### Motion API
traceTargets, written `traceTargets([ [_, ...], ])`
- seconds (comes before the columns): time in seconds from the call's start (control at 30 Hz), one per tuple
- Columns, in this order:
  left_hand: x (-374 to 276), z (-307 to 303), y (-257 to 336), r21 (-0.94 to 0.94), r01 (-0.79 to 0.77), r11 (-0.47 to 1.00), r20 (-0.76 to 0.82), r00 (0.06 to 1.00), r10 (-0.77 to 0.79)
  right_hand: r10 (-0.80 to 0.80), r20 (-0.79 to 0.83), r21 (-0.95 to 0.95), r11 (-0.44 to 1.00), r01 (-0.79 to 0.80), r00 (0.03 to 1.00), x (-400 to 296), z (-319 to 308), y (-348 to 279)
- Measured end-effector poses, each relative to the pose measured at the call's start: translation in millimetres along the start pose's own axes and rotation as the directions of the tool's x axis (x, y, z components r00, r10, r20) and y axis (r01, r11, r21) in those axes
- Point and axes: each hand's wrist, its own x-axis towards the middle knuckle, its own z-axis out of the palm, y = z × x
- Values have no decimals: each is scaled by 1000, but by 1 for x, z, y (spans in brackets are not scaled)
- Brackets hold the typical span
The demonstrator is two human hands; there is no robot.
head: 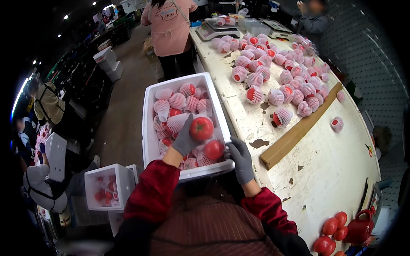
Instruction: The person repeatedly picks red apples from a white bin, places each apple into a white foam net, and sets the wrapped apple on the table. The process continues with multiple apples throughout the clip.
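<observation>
A white foam box (175, 175) stands before me, filled with tomatoes in pinkish-white foam net sleeves (177, 101). My left hand (185, 140), in a grey glove, reaches into it and holds a bare red tomato (201, 128), its green calyx facing up. A second red tomato (214, 149) lies just below, near the box's right wall. My right hand (240, 157), also gloved in grey, grips the box at its near right corner; some of its fingertips are hidden.
On the worn white table (307, 179) to the right lie many sleeved tomatoes (255, 79) behind a wooden bar (301, 128). Bare tomatoes (330, 226) sit beside a red watering can (360, 227). Another foam box (105, 188) is at left. A person in a pink apron (169, 27) stands ahead.
</observation>
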Motion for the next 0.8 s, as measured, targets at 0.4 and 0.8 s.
traceTargets([
  [0.4,-85,8,-44,301,-26,953,-58,997,45,-5,13,-209,978,8,1000,-4,31,30],
  [0.8,-91,-16,-64,-376,8,927,63,998,17,290,389,257,877,-405,874,-1,14,-11],
])
